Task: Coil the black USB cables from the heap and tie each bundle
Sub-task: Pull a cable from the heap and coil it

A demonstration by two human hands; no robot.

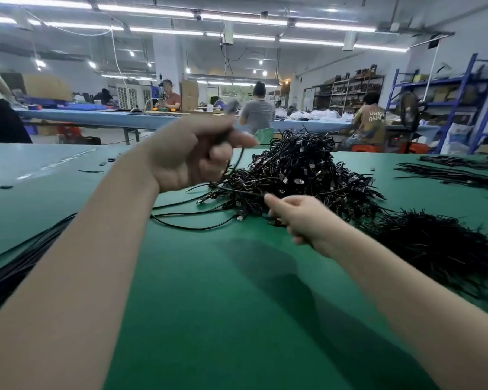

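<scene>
Fingers of the left hand (192, 156) were curled tight round one black cable (238, 160), raised above the green table (209, 291). Right hand (296, 218) pinched what looked like the same cable low, at the near edge of the heap (299, 170). Cable ran roughly from upper left down to the right between the two hands; blur hid the exact path. Heap sat just beyond both hands, right hand nearer. Tie strips (434, 243) lay right of it.

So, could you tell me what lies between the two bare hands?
In the head view, a thin black cable hangs from the left hand above the right hand.
</scene>
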